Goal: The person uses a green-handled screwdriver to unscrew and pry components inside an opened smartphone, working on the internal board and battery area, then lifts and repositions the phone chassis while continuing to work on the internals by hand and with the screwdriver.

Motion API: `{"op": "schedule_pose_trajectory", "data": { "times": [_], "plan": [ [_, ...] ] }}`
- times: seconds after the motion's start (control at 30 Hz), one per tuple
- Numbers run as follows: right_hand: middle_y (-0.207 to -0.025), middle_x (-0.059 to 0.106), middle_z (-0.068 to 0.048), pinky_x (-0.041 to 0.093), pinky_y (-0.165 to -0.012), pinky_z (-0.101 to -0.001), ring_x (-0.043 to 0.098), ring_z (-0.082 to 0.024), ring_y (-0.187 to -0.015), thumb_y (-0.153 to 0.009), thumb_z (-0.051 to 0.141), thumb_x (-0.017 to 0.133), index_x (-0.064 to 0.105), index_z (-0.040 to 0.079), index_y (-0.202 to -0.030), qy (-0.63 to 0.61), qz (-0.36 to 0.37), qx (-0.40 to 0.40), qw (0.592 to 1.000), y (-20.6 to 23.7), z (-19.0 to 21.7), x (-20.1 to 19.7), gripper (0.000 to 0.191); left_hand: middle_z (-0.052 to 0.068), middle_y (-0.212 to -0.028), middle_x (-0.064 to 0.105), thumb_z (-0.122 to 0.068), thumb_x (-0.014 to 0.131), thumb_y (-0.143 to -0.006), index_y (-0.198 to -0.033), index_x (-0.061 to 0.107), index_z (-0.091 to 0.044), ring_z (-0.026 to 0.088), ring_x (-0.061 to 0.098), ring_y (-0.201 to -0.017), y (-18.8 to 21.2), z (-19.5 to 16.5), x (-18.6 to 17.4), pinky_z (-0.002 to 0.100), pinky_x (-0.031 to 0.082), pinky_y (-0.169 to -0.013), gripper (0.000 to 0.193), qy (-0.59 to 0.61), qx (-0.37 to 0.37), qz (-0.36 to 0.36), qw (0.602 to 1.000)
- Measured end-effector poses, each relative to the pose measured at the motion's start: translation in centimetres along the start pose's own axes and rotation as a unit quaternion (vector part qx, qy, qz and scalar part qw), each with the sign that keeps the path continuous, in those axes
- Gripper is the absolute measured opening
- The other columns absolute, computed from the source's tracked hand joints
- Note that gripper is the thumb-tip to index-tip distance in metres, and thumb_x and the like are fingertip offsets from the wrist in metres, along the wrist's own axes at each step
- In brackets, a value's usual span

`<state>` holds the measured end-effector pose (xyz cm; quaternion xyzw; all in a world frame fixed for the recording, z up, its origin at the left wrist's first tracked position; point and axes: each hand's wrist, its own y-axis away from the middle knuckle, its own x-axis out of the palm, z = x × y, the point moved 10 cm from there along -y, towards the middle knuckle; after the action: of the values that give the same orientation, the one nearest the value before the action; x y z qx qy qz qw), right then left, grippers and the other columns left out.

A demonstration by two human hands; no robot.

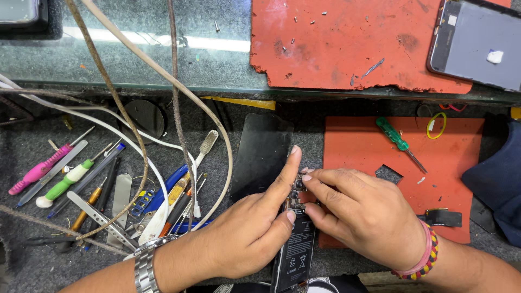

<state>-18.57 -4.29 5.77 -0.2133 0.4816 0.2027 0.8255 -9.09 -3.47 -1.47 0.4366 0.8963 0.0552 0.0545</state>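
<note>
So the biggest thing here is the grey felt-covered workbench [32,260], with a glass shelf [135,59] running across the top. A worn red mat [347,43] sits on the glass with tiny screws scattered over it, and a phone back shell [477,43] lies at its right edge. A second red mat [456,163] lies lower down on the bench, with a green-handled screwdriver [399,142] and a yellow rubber band [437,126] on it.

A black rear panel [260,154] lies flat just left of that mat. Right in front of it is the opened phone [296,239], standing on its long edge between both hands, battery side showing, circuit board at the top.

The left hand [249,228] is wrapped around the phone's left side, thumb on the battery, index finger stretched up along the edge. The right hand [363,211] has fingertips pinched at the board near the top, though I can't tell whether it's gripping anything small there.

Off to the left there's a messy pile: tweezers [100,220], a pink-handled driver [38,171], a green-and-white driver [65,182], a toothbrush [203,146], and cables [130,135] draped over everything.
</note>
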Motion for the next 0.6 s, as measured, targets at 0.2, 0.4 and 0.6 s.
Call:
{"op": "schedule_pose_trajectory", "data": {
  "times": [0.2, 0.4, 0.6],
  "plan": [
    [-0.106, 0.072, -0.011, 0.059, -0.07, -0.0356, 0.073, -0.026, -0.088, -0.081, 0.016, 0.082, 0.07, 0.0, -0.106, 0.009, -0.002, -0.01, 1.0, 0.0, 0.2, -0.3, 0.032, 0.03, -0.105, 0.066, -0.012, 0.045, -0.102, -0.164, -0.004, 0.006, 0.044, 0.068, -0.098, 0.1, -0.4, 0.2, 0.047, 0.051, -0.09, 0.082, -0.005, 0.025, -0.001, 1.0],
    [-0.106, 0.072, -0.01, 0.059, -0.07, -0.0357, 0.073, -0.026, -0.089, -0.08, 0.016, 0.082, 0.07, 0.001, -0.106, 0.005, -0.008, 0.009, 1.0, 0.1, 0.1, -0.5, 0.032, 0.032, -0.114, 0.066, -0.01, 0.046, -0.104, -0.165, -0.004, 0.008, 0.045, 0.068, -0.103, 0.4, -1.2, 0.2, 0.047, 0.052, -0.093, 0.081, -0.023, 0.07, -0.008, 0.997],
    [-0.108, 0.073, -0.014, 0.06, -0.072, -0.0359, 0.074, -0.027, -0.086, -0.077, 0.012, 0.081, 0.069, -0.002, -0.112, 0.007, -0.014, 0.036, 0.999, 0.5, 0.1, -0.2, 0.039, 0.031, -0.11, 0.066, -0.009, 0.046, -0.103, -0.165, -0.005, 0.007, 0.044, 0.069, -0.1, 0.1, -1.1, 0.3, 0.047, 0.052, -0.091, 0.081, -0.013, 0.065, -0.004, 0.998]
  ]
}}
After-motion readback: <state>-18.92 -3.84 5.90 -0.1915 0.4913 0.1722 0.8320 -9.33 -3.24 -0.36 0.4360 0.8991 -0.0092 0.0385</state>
